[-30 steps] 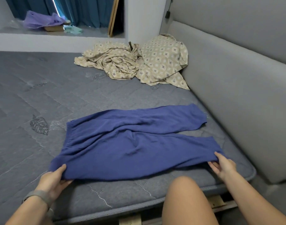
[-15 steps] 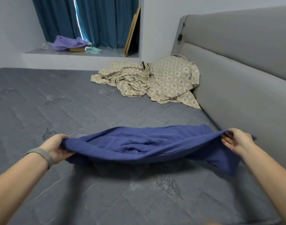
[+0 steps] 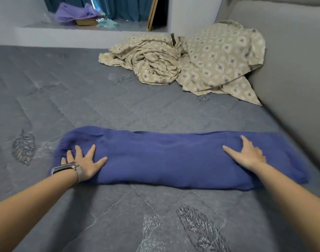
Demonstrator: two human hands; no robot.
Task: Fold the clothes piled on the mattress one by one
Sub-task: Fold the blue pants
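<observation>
A grey quilted mattress (image 3: pixel 119 110), stitched with leaf motifs, is seen filling most of the view, with a padded grey headboard (image 3: pixel 291 73) rising along its right side. Across the near half of the mattress a blue garment (image 3: pixel 166 159) is laid flat in a long, narrow band, folded lengthwise and running from left to right. A crumpled heap of beige patterned clothes (image 3: pixel 188 62) is piled at the far end, its right part propped against the headboard and well apart from the blue garment. The garment is pressed down at both ends: the left hand (image 3: pixel 84 161) is spread flat on its left end, fingers straight and splayed, nothing gripped; the right hand (image 3: pixel 246 155) is laid on its right end, with the thumb and forefinger stretched wide and the other fingers hidden behind it, so that no grip on the cloth is shown. A watch (image 3: pixel 64 168) with a pale band is worn on the left wrist. Beyond the mattress, a white ledge (image 3: pixel 64 36) is seen below teal curtains (image 3: pixel 126 8), with a purple cloth (image 3: pixel 73 13) heaped on it and a wooden board (image 3: pixel 152 13) leant upright at its right end.
</observation>
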